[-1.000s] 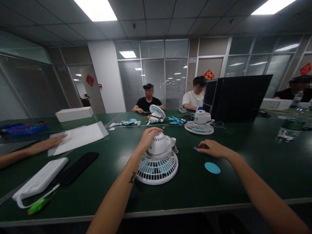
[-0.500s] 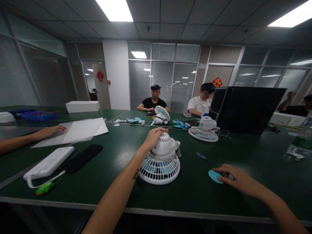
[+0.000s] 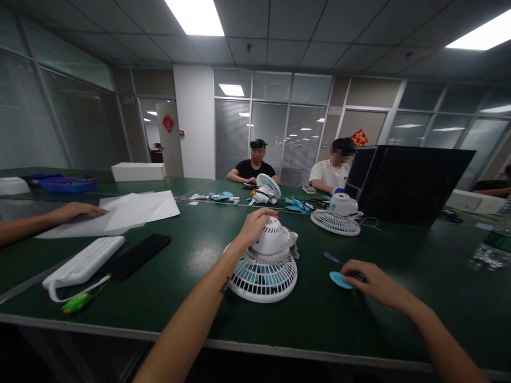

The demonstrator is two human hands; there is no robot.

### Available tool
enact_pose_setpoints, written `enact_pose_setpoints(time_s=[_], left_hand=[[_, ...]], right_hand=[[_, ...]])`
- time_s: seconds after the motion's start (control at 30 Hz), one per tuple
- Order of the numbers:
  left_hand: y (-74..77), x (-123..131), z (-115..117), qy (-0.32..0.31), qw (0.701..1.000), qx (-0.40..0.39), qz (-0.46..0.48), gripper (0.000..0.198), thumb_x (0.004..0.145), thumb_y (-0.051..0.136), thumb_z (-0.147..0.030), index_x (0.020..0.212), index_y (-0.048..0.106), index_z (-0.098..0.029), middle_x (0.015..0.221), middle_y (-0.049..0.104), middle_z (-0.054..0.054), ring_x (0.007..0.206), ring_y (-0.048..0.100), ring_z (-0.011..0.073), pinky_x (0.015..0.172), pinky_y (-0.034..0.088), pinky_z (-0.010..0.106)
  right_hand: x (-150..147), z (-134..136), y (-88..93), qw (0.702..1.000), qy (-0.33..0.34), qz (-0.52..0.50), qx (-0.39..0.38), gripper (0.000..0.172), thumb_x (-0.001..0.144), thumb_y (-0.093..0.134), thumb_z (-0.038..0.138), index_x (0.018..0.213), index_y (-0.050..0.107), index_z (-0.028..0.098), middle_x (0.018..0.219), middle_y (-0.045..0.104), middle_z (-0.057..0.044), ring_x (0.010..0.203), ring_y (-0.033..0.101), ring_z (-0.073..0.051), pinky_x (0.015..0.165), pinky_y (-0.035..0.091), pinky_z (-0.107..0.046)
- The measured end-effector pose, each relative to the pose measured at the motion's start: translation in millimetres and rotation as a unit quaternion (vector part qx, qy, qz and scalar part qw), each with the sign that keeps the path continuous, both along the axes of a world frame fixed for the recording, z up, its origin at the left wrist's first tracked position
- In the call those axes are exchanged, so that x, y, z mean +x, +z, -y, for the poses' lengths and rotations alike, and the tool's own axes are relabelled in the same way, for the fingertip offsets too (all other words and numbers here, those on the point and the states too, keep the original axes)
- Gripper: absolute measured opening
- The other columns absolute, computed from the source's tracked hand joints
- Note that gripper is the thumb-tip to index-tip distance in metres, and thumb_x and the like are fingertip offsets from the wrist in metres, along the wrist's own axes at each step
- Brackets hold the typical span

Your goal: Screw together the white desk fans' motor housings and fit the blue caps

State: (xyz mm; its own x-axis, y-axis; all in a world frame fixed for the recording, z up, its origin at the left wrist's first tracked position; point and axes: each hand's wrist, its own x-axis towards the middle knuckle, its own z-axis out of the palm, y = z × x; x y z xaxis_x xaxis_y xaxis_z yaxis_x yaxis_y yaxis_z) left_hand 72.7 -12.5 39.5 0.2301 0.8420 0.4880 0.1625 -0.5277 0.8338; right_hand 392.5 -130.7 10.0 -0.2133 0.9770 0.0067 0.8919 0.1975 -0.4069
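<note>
A white fan (image 3: 275, 276) lies face down on the green table, its round grille at the bottom and its motor housing on top. My left hand (image 3: 255, 226) is wrapped over the housing's upper left side. Beyond the grille's slots, light blue blades show in part. To the right of the fan, my right hand (image 3: 369, 282) pinches the edge of a flat light blue disc (image 3: 337, 280) low over the table or on it; I cannot tell which. Just behind those fingers lies a screwdriver (image 3: 331, 258), its shaft partly hidden by the hand.
Another person's hand (image 3: 82, 210) rests on white paper sheets (image 3: 139, 210) at left. Nearer lie a white power strip (image 3: 85, 260) and a black phone-like slab (image 3: 139, 255). A second fan (image 3: 337, 221) and a large black case (image 3: 415, 181) stand at back right. Two people sit opposite.
My right hand has slid left and slightly away from me with the blue disc, nearer the fan. My left hand stays on the housing. The view has shifted a little.
</note>
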Motion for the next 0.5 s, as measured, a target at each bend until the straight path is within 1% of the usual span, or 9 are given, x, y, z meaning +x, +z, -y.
enact_pose_setpoints(time_s=[0.1, 0.2, 0.3, 0.37, 0.43, 0.5], left_hand=[[0.4, 0, 1, -0.003, 1.000, 0.000, 0.005, 0.032, 0.076, 0.045, -0.014, 0.092, 0.072, -0.015, 0.100, 0.077, 0.007, 0.102, 0.067, 0.0215, 0.098, 0.048, 0.032], [0.2, 0, 2, -0.005, 1.000, -0.008, 0.018, 0.034, 0.078, 0.045, -0.016, 0.098, 0.071, -0.014, 0.100, 0.077, 0.008, 0.101, 0.068, 0.0220, 0.095, 0.049, 0.032], [-1.3, 0, 2, 0.003, 1.000, -0.009, 0.024, 0.037, 0.086, 0.043, -0.021, 0.114, 0.066, -0.014, 0.098, 0.077, 0.007, 0.098, 0.069, 0.0217, 0.093, 0.049, 0.032], [-3.6, 0, 0, 0.020, 1.000, 0.001, 0.024, 0.038, 0.093, 0.039, -0.027, 0.120, 0.063, -0.016, 0.097, 0.077, 0.006, 0.100, 0.068, 0.0213, 0.096, 0.047, 0.032], [-7.1, 0, -4, 0.045, 0.999, 0.015, 0.026, 0.041, 0.098, 0.034, -0.034, 0.122, 0.062, -0.017, 0.102, 0.076, 0.006, 0.106, 0.067, 0.0210, 0.100, 0.045, 0.031], [-11.2, -1, -9, 0.064, 0.997, 0.034, 0.037, 0.044, 0.101, 0.030, -0.037, 0.121, 0.063, -0.017, 0.114, 0.072, 0.007, 0.113, 0.063, 0.0205, 0.103, 0.042, 0.031]], right_hand=[[-16, -11, 15.0, 0.999, 0.026, -0.022, 0.041, 0.039, 0.088, 0.048, 0.051, 0.099, 0.069, 0.020, 0.102, 0.068, -0.009, 0.091, 0.062, -0.023, 0.083, 0.050, -0.037], [-44, -29, 38.2, 0.989, 0.062, -0.079, 0.107, 0.036, 0.088, 0.049, 0.049, 0.099, 0.067, 0.019, 0.100, 0.068, -0.009, 0.086, 0.062, -0.022, 0.077, 0.050, -0.034], [-79, -49, 62.3, 0.966, 0.107, -0.153, 0.181, 0.032, 0.087, 0.054, 0.046, 0.097, 0.067, 0.018, 0.096, 0.069, -0.008, 0.085, 0.063, -0.022, 0.074, 0.051, -0.034], [-103, -61, 75.1, 0.949, 0.141, -0.179, 0.219, 0.027, 0.087, 0.056, 0.041, 0.097, 0.067, 0.018, 0.096, 0.070, -0.008, 0.085, 0.064, -0.021, 0.073, 0.051, -0.033], [-126, -72, 83.6, 0.938, 0.178, -0.168, 0.245, 0.022, 0.088, 0.056, 0.034, 0.097, 0.067, 0.017, 0.098, 0.070, -0.008, 0.087, 0.065, -0.020, 0.073, 0.051, -0.032], [-144, -81, 87.5, 0.934, 0.207, -0.129, 0.263, 0.018, 0.088, 0.056, 0.027, 0.096, 0.068, 0.017, 0.098, 0.071, -0.008, 0.088, 0.064, -0.019, 0.075, 0.050, -0.031]])
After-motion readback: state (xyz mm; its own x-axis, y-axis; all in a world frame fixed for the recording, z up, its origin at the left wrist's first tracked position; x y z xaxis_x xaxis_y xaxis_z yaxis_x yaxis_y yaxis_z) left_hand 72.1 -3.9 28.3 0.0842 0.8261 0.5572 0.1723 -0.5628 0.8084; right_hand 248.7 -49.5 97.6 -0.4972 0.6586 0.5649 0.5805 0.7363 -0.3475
